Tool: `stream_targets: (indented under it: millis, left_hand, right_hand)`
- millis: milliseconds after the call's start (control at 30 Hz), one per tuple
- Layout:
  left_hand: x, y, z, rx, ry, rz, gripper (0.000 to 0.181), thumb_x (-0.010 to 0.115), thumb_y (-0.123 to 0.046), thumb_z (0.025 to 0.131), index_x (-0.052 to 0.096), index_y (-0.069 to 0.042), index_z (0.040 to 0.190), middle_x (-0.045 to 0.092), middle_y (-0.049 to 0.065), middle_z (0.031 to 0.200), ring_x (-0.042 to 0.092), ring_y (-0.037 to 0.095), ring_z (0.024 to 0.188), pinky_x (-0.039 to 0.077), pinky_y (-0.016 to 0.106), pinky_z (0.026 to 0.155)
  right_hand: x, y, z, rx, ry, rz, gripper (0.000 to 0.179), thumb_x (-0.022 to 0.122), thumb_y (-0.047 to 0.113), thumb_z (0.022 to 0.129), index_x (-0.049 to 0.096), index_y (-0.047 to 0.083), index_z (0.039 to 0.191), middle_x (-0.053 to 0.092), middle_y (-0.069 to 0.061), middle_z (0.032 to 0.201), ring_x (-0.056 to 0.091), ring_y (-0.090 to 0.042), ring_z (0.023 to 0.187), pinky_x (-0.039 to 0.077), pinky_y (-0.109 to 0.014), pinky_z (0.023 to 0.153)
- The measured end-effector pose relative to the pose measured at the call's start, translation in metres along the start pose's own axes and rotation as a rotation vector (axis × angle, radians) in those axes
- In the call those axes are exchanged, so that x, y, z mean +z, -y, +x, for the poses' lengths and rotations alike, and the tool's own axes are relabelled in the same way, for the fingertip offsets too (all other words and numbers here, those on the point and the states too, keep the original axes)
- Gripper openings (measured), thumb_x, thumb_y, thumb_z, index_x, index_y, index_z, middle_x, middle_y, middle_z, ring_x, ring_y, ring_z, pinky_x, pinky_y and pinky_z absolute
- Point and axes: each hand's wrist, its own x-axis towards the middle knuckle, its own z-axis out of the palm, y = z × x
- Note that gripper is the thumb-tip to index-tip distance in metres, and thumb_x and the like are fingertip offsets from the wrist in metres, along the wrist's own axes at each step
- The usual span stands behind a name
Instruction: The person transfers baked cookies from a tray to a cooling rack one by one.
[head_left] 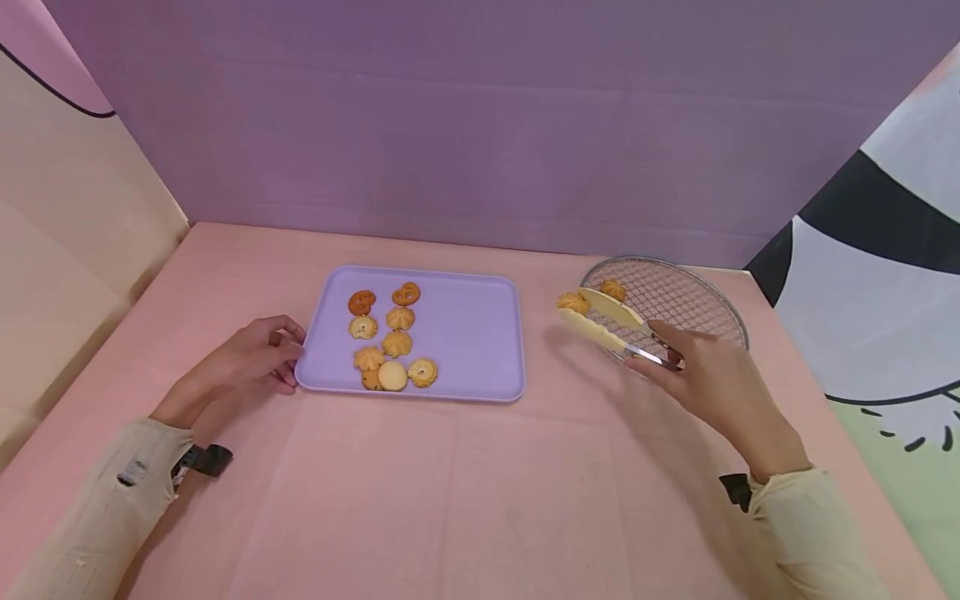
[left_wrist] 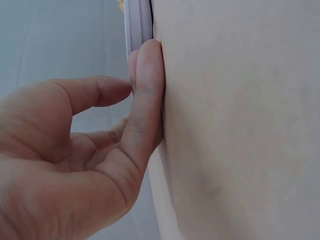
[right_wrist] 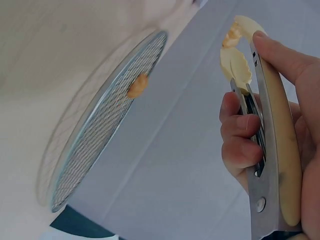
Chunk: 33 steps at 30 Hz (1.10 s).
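Observation:
At the left end of a lilac tray (head_left: 465,333), my left hand (head_left: 258,354) pinches the rim between thumb and fingers. Up close in the left wrist view, the tray's edge (left_wrist: 137,25) runs into the grip of the fingers (left_wrist: 145,100). My right hand (head_left: 712,383) grips a pair of tongs (head_left: 600,329) with cream-coloured tips. Between those tips sits a swirled golden cookie (head_left: 573,302), held above the table between the tray and a round wire rack (head_left: 690,304). Another swirled cookie (head_left: 613,289) lies on the rack, seen too in the right wrist view.
Several cookies lie on the tray's left half: pretzel shapes (head_left: 362,302) at the back, swirled ones (head_left: 397,343) in the middle, and a plain round one (head_left: 392,376) near the front rim. A purple wall (head_left: 480,125) stands behind the pink table (head_left: 450,500).

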Motion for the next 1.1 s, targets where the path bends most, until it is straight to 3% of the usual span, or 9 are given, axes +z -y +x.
stream_targets:
  millis: [200, 367, 500, 800, 1100]
  left_hand:
    - [0.000, 0.001, 0.000, -0.001, -0.004, 0.000, 0.035, 0.049, -0.013, 0.090, 0.036, 0.005, 0.118, 0.052, 0.021, 0.088, 0.062, 0.024, 0.064, 0.057, 0.037, 0.063]
    - [0.000, 0.001, -0.001, -0.001, -0.006, 0.005, 0.037, 0.050, -0.014, 0.090, 0.036, 0.004, 0.119, 0.051, 0.021, 0.090, 0.062, 0.025, 0.065, 0.057, 0.037, 0.063]
    - [-0.001, 0.001, -0.001, 0.001, -0.006, 0.004, 0.037, 0.050, -0.015, 0.090, 0.036, 0.004, 0.119, 0.051, 0.021, 0.090, 0.061, 0.025, 0.065, 0.057, 0.037, 0.063]
    - [0.001, 0.002, -0.001, 0.010, 0.000, -0.010, 0.035, 0.050, -0.013, 0.090, 0.036, 0.005, 0.118, 0.051, 0.021, 0.089, 0.061, 0.024, 0.064, 0.057, 0.037, 0.063]
    - [0.001, -0.001, -0.001, 0.008, 0.000, -0.004, 0.035, 0.049, -0.012, 0.090, 0.036, 0.005, 0.118, 0.051, 0.021, 0.088, 0.061, 0.024, 0.064, 0.057, 0.037, 0.063]
  right_hand:
    - [-0.001, -0.015, -0.002, 0.054, 0.041, -0.012, 0.039, 0.065, 0.050, 0.074, 0.059, 0.015, 0.091, 0.044, 0.005, 0.056, 0.039, -0.013, 0.050, 0.032, -0.027, 0.045]
    - [-0.001, -0.026, -0.005, 0.095, 0.036, -0.024, 0.052, 0.068, 0.050, 0.071, 0.061, 0.011, 0.104, 0.044, 0.005, 0.054, 0.041, -0.014, 0.051, 0.035, -0.030, 0.048]
    - [0.000, -0.033, -0.007, 0.111, 0.031, -0.015, 0.051, 0.068, 0.051, 0.071, 0.061, 0.011, 0.102, 0.043, 0.005, 0.052, 0.040, -0.015, 0.050, 0.034, -0.030, 0.048]
    - [0.007, -0.044, -0.009, 0.170, 0.118, 0.001, 0.056, 0.064, 0.055, 0.072, 0.061, 0.012, 0.108, 0.047, 0.003, 0.058, 0.043, -0.017, 0.056, 0.032, -0.030, 0.048]
    - [0.019, -0.053, -0.010, 0.171, 0.124, 0.011, 0.042, 0.066, 0.052, 0.072, 0.060, 0.017, 0.094, 0.050, -0.001, 0.071, 0.045, -0.021, 0.065, 0.035, -0.036, 0.053]
